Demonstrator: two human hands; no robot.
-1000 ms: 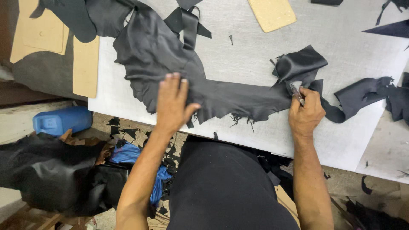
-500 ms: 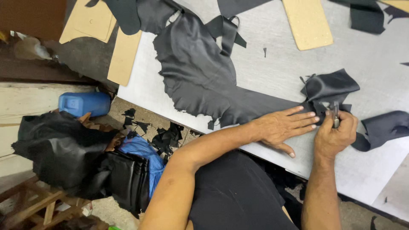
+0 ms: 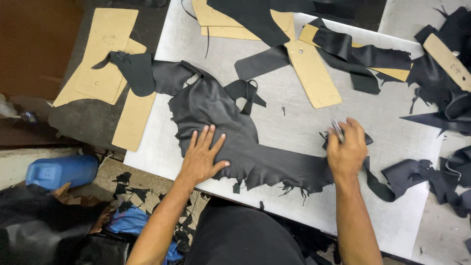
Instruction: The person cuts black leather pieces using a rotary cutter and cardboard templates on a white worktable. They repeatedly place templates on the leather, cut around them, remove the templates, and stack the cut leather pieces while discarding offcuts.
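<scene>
A large ragged piece of black leather (image 3: pixel 216 113) lies spread on the white cutting board (image 3: pixel 294 122). My left hand (image 3: pixel 203 157) presses flat on its near edge, fingers apart. My right hand (image 3: pixel 347 149) is closed around a small metal cutting knife (image 3: pixel 337 130), its blade pointing away from me, at the right end of the leather strip (image 3: pixel 289 169). A folded bit of leather shows just beside that hand.
Tan cardboard patterns (image 3: pixel 105 54) lie at the left; another pattern (image 3: pixel 309 73) sits at the back with black strips over it. Leather offcuts (image 3: pixel 441 83) pile at the right. A blue container (image 3: pixel 61 171) and scraps are on the floor at the left.
My left hand moved from beside the right hand back left onto the main leather piece. My right hand shifted up slightly with the knife. The camera view swung back over the board.
</scene>
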